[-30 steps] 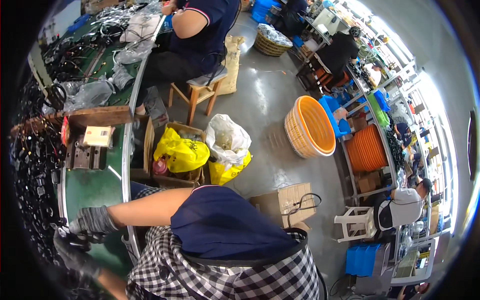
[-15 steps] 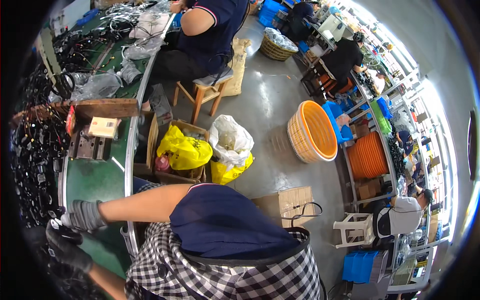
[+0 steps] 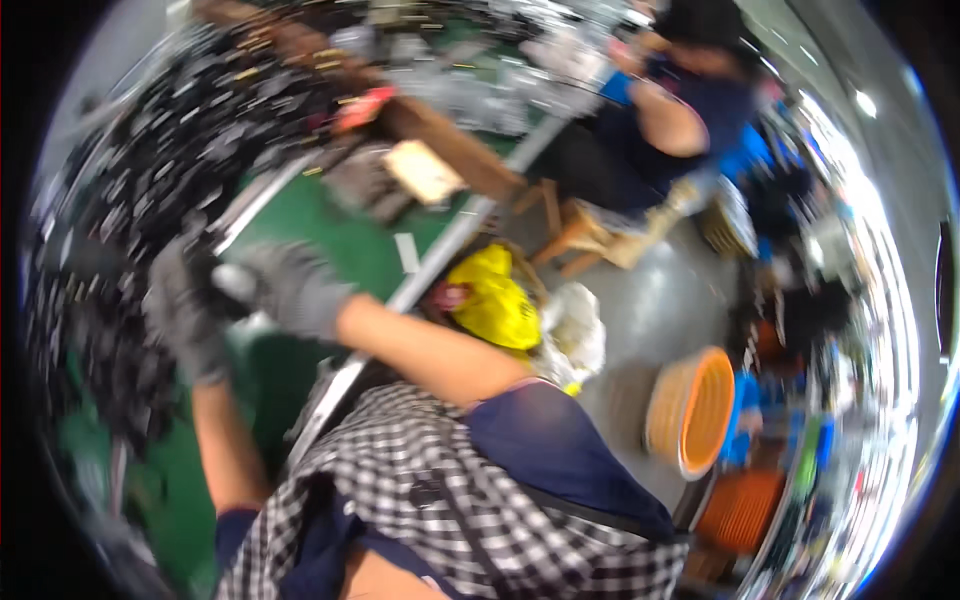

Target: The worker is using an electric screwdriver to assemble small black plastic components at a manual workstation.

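Both gloved hands meet over the green bench: the left hand and right hand close around a small pale part, blurred. The black parts heap lies close; the grip could slip or snag there.

Grey knit gloves cover the left hand and right hand, with a black-and-white checked shirt and navy apron.

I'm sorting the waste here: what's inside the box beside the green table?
A crumpled yellow bag fills the box, with a pale bag beside it. The picture is blurred, and whatever lies beneath them is covered.
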`<state>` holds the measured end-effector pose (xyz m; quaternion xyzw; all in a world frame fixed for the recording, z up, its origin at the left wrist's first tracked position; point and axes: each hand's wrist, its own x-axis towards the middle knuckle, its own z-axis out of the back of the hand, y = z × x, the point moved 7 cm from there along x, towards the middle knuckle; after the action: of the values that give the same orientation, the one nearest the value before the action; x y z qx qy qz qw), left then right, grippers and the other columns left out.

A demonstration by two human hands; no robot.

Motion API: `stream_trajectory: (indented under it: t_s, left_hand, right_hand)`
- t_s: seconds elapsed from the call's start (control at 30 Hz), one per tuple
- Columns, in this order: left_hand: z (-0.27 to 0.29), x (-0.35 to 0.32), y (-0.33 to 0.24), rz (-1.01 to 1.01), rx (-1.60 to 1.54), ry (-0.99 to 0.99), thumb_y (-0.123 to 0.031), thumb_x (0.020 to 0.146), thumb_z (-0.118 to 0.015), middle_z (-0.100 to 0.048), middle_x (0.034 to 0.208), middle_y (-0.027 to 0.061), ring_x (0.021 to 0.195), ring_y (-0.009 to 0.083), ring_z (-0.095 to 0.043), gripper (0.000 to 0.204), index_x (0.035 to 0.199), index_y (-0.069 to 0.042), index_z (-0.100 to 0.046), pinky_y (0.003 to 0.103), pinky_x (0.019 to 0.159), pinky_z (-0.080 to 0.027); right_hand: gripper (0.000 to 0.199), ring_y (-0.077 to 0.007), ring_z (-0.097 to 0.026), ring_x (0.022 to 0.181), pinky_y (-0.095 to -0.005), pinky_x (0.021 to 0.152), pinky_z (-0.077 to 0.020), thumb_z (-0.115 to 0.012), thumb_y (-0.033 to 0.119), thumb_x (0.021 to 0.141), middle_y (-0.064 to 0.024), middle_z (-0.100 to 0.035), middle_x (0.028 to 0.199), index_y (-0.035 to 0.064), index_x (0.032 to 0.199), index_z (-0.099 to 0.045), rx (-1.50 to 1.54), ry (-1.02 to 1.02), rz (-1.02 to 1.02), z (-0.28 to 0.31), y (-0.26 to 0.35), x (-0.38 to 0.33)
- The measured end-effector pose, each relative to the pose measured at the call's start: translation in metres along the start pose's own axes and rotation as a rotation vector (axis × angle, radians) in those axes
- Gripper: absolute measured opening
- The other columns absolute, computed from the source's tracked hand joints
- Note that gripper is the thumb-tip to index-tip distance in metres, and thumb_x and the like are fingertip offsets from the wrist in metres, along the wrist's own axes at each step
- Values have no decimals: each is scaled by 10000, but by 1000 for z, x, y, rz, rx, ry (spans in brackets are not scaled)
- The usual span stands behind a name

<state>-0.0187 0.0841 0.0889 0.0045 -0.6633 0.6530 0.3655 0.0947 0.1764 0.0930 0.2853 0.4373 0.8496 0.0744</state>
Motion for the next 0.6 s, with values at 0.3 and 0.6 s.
stream_trajectory:
  t_s: [0.3,0.6]
  left_hand:
    - [2,-8,-12,104,54,9,-263,926,-479,-625,770,42,678,96,-548,278,921,-24,-622,233,630,-443]
    - [2,-3,-13,-40,191,-96,-226,893,-524,-635,679,79,585,136,-596,229,873,-18,-616,262,562,-466]
  right_hand:
    - [416,-64,-514,527,-241,465,-386,-468,439,902,26,-585,665,48,850,-601,1160,194,-689,-48,-40,-18]
    - [374,-122,-542,545,-293,499,-423,-481,390,908,-17,-618,668,52,844,-627,267,-34,-353,-23,-26,5]
